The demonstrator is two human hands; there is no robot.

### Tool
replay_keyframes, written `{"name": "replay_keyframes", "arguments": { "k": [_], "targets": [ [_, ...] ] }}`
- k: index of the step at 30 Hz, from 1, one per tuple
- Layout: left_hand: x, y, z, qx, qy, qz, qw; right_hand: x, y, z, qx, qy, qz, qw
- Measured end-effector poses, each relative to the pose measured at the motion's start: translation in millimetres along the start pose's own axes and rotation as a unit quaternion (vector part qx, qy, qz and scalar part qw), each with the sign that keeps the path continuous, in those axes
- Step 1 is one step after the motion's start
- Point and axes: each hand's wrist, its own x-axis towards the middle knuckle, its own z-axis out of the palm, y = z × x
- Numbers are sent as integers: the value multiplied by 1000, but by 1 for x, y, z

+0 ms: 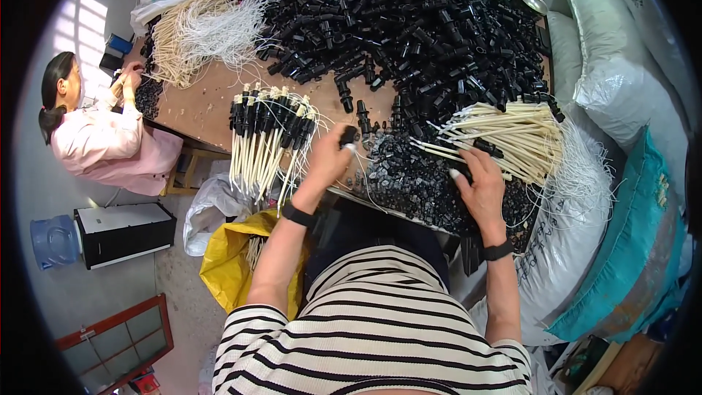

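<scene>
My left hand (329,159) is closed with its fingertips on a short black plastic fitting (349,135), just above the table's front edge. Beside it on the left, a bundle of cream-coloured rods (252,161) stands with black fittings (281,118) around their upper parts and thin white cords trailing. My right hand (484,194) has its thumb apart from its curved fingers, which touch the near side of a pile of cream rods (512,135). Some white-tipped rods (437,149) stick out left of these fingertips. A black fitting (488,148) lies on the pile by the fingers.
A large heap of black fittings (409,29) covers the back of the table (212,106). Small dark pieces (409,175) spread between my hands. More corded rods (179,36) lie far left, near a seated person (99,121). Sacks (614,66) crowd the right; a yellow bag (234,252) stands below.
</scene>
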Motion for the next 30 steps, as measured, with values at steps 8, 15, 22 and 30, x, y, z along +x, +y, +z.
{"name": "replay_keyframes", "arguments": {
  "k": [8,15,22,30],
  "targets": [
    [-17,28,4,-103,-93,77,987,-7,22,-2,-137,-5,10,990],
    [-17,16,22,-168,-106,107,974,-6,-26,-12,81,-49,-66,993],
    [-19,36,19,131,-128,305,935,-7,-38,-2,-8,-80,-166,983],
    [-34,46,23,199,-45,367,908,-5,-34,-11,33,-80,81,993]
  ]
}}
